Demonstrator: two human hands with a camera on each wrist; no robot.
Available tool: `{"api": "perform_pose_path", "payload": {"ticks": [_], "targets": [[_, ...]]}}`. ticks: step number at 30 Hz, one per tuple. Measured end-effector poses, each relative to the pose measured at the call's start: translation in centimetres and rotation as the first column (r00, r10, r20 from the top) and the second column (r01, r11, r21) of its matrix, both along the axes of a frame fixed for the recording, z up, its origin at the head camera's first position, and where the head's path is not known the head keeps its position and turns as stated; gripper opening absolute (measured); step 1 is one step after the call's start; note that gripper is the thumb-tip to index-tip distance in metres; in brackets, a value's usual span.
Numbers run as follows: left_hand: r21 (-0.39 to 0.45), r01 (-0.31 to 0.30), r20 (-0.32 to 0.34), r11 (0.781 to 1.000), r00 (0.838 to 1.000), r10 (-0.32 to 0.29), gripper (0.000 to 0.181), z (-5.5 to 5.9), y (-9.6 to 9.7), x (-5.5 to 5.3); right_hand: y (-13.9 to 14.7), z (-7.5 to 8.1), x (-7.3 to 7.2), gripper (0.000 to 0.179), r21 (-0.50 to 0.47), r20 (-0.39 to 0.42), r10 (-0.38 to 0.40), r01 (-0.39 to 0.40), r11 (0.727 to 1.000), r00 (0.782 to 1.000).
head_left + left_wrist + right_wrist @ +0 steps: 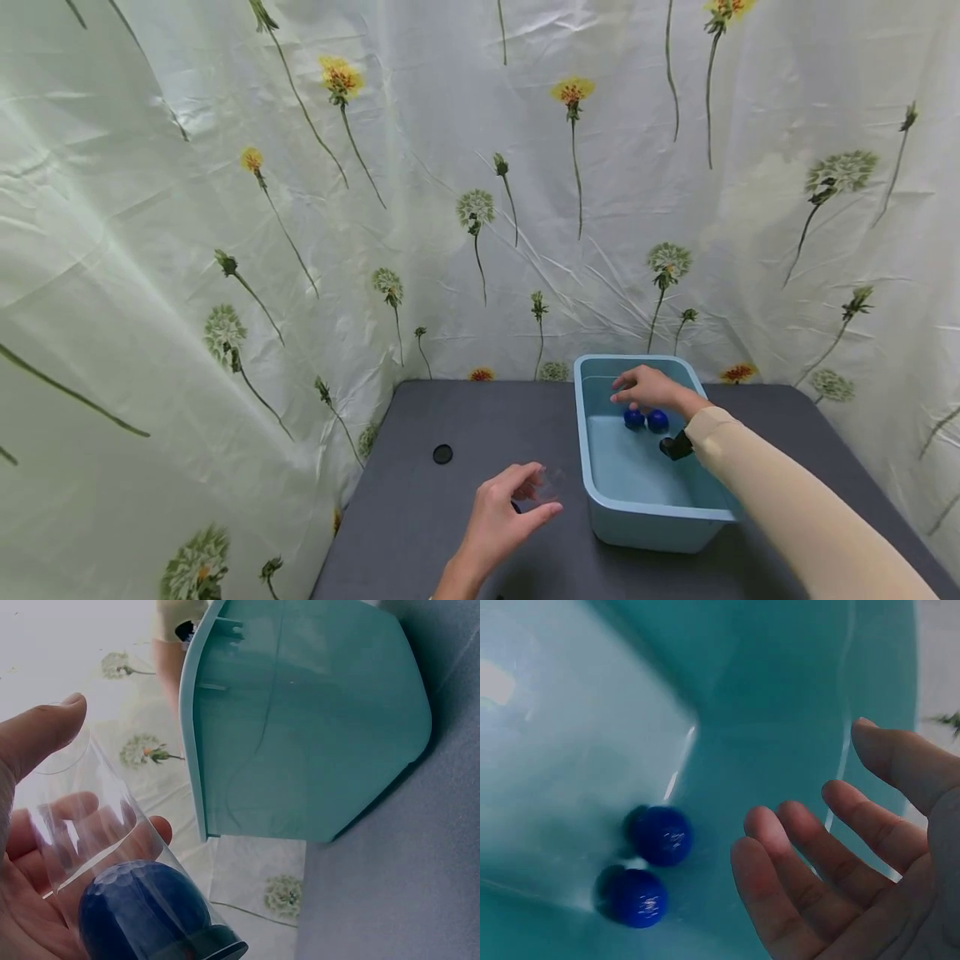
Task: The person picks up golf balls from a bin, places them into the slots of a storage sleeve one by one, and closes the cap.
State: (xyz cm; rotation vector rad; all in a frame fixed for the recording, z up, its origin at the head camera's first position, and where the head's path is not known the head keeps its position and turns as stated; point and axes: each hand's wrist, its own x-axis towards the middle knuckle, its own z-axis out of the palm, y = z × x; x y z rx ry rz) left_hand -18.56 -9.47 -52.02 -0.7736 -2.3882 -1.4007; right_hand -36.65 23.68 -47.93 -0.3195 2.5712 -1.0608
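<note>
Left hand: positioned near 6 o'clock in the head view, above the dark table. Fingers and thumb curl round a clear cylinder, which is tilted and contains a blue ball at its dark-rimmed lower end. A black disc lies on the table at the hand's 10 o'clock.

Light-blue bin: stands on the table at the left hand's 2 o'clock.

Right hand: held within the bin's far end; fingers loosely bent, slightly spread, thumb apart. Two blue balls rest close together on the bin floor, at that hand's 6 o'clock.
</note>
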Motion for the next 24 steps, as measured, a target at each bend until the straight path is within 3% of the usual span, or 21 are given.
{"api": "perform_pose_path", "payload": {"ticks": [9, 16, 24], "targets": [[0.020, 0.004, 0.044, 1.000, 0.999, -0.005, 0.042, -0.3, -0.4, -0.1, 0.7, -3.1, -1.0, 0.047, 0.093, 0.068, -0.073, 0.066, 0.993, 0.995], [0.024, 0.013, 0.035, 1.000, 0.999, -0.014, 0.042, -0.3, -0.6, -0.3, 0.6, -4.9, -1.9, 0.050, 0.156, 0.129, -0.122, 0.102, 0.983, 0.984], [0.023, 0.015, 0.048, 1.000, 0.999, -0.016, 0.042, -0.3, -0.9, -0.4, 0.9, -5.6, -2.1, 0.046, 0.174, 0.091, -0.123, 0.106, 0.979, 0.988]]}}
